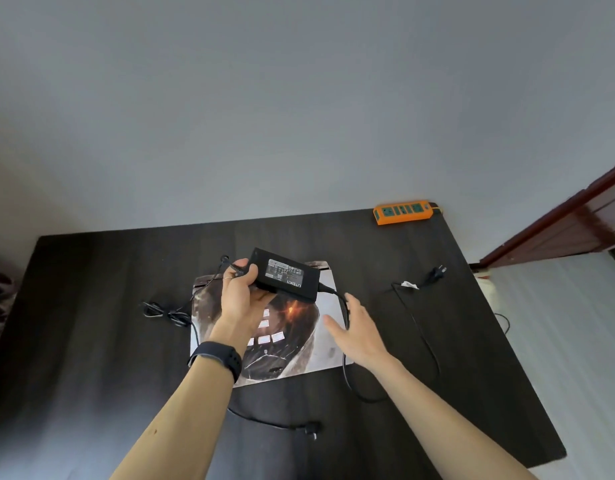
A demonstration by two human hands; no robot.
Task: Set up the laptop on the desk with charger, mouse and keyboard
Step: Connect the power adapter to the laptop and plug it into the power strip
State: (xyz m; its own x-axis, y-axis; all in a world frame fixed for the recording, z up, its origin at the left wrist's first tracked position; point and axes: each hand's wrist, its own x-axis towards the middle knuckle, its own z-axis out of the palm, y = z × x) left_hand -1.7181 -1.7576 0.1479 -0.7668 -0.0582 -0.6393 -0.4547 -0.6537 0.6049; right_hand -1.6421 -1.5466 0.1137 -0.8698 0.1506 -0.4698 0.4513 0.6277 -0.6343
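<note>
head view, looking down on a dark tabletop (91, 341). a closed laptop (320, 344) with a printed skin on its lid lies flat at the centre. left hand (240, 299) holds the black charger brick (285, 273) above the laptop's far edge, label side up; its grip is closed around the brick's 9 o'clock end, thumb on top. right hand (359, 330) is spread wide and holds nothing firmly; the thick mains cable (346, 368) leaving the brick's 3 o'clock end runs beside its fingers, and whether they touch it cannot be told with certainty.

the mains cable loops off the laptop's 3 o'clock edge, across the tabletop, and ends in a wall plug (436, 273) lying loose at 2 o'clock. an orange power strip (403, 212) sits at the far 1 o'clock corner, well apart from that plug, with nothing inserted. the thin output lead (167, 311) trails from the brick to a loose tangle at 9 o'clock. a further black connector (311, 429) rests at 6 o'clock near the front edge; which cable it belongs to is unclear.

progress: early. laptop is placed but shut. charger is in hand, joined neither to strip nor, seemingly, to laptop. no mouse or keyboard is in view. remaining: plug in, connect lead, open lid, fetch and place both peripherals.
</note>
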